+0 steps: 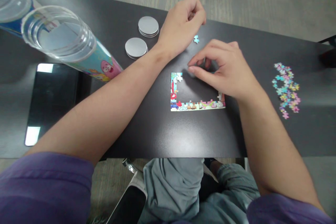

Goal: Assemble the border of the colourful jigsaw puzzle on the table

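On the dark table lies a partly built jigsaw puzzle, a colourful border with its inside bare. My right hand is over its upper right part, thumb and index finger pinched together near the top edge; what is between the tips is too small to make out. Farther back, my left hand is closed, fingers curled by the table's far edge, their inside hidden. A loose light-blue puzzle piece lies between the two hands. My right hand and its shadow cover part of the border.
Several loose puzzle pieces lie in a pile at the right. Silver discs are left of my left wrist. A clear-topped canister and another canister stand at the left. A dark tablet-like device lies beside my left forearm.
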`<state>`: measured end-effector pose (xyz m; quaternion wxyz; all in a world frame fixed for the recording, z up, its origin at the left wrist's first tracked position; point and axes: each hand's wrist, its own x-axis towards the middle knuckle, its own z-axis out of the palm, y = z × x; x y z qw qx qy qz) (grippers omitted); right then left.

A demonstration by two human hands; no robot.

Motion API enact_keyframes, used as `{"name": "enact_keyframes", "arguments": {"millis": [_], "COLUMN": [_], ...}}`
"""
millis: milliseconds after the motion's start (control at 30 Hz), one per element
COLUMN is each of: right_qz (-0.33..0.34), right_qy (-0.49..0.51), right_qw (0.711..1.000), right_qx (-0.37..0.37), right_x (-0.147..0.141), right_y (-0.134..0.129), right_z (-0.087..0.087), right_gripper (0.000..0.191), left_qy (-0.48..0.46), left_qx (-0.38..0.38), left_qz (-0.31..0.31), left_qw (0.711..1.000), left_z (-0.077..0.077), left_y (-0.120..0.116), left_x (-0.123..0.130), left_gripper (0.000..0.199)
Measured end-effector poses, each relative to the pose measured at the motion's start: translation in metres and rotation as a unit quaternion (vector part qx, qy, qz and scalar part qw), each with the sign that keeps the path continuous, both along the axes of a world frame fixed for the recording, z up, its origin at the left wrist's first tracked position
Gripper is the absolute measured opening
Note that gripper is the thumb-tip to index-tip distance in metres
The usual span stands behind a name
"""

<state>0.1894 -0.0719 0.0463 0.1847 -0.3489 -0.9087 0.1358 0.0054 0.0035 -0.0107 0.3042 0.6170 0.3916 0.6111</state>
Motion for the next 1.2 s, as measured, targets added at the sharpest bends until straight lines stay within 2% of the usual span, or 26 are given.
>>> {"name": "enact_keyframes", "arguments": {"millis": [133,333,433,533,600,700,767,867,967,1067,1200], "right_qz": [-0.059,-0.167,-0.207,-0.217,-0.211,-0.173,-0.102,-0.004,0.046,0.069,0.061], "right_qy": [0.066,0.017,0.017,0.036,0.044,0.051,0.037,-0.017,-0.03,-0.026,-0.03], "right_qw": [0.995,0.982,0.974,0.972,0.974,0.982,0.994,0.999,0.996,0.994,0.994], "right_qx": [0.047,0.092,0.086,0.076,0.072,0.052,0.012,-0.048,-0.065,-0.077,-0.082], "right_x": [0.025,0.057,0.073,0.084,0.083,0.062,0.039,0.007,-0.011,-0.015,-0.015], "right_y": [0.018,0.037,0.045,0.051,0.05,0.039,0.025,0.003,-0.01,-0.012,-0.01], "right_z": [-0.001,0.002,0.001,0.0,-0.002,-0.001,0.001,0.005,0.003,-0.002,-0.005], "right_gripper": [0.006,0.013,0.022,0.02,0.017,0.018,0.013,0.016,0.016,0.014,0.012], "left_qy": [-0.004,-0.012,-0.006,-0.007,-0.009,-0.006,-0.005,-0.008,-0.016,-0.022,-0.019], "left_qx": [-0.007,-0.014,-0.017,-0.015,-0.016,-0.018,-0.018,-0.014,-0.007,-0.004,-0.007], "left_qz": [0.021,0.041,0.047,0.06,0.061,0.055,0.054,0.04,0.028,0.034,0.034], "left_qw": [1.0,0.999,0.999,0.998,0.998,0.998,0.998,0.999,0.999,0.999,0.999], "left_z": [0.003,0.006,0.007,0.007,0.007,0.007,0.007,0.007,0.007,0.006,0.005], "left_y": [-0.004,-0.011,-0.012,-0.011,-0.01,-0.009,-0.008,-0.009,-0.011,-0.01,-0.008], "left_x": [0.002,0.006,0.005,0.005,0.004,0.005,0.005,0.005,0.005,0.007,0.007], "left_gripper": [0.02,0.02,0.021,0.021,0.022,0.022,0.022,0.021,0.021,0.021,0.022]}}
